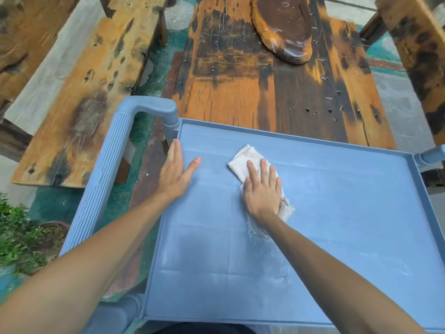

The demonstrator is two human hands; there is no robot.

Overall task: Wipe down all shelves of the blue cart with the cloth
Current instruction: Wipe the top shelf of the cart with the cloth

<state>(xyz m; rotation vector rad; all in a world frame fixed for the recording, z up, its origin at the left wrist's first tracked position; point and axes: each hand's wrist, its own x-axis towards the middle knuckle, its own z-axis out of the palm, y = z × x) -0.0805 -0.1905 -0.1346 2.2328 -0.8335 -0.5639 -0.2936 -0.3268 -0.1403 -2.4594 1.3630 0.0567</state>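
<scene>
1. head view: right hand [262, 189] is pressing flat, fingers spread, on the cloth [243, 162] mid top shelf [337, 213]; left hand [175, 172], open and empty, is bracing at nine o'clock.
2. risk: the cloth is bunching, possibly leaving the dusty five o'clock corner streaked.

Flat hands [262, 189], cloth [243, 162], cart shelf [337, 201]

You're working in soft, even daylight with no hard shadows; only faint shade sits beneath your hands. The blue cart [313, 213] shelf shows a pale, hazy sheen, and the plastic-wrapped wood slab [286, 27] carries small glints. Wide-angle distortion bends the edges. The plant [16, 237] at lower left smears with blur.
</scene>
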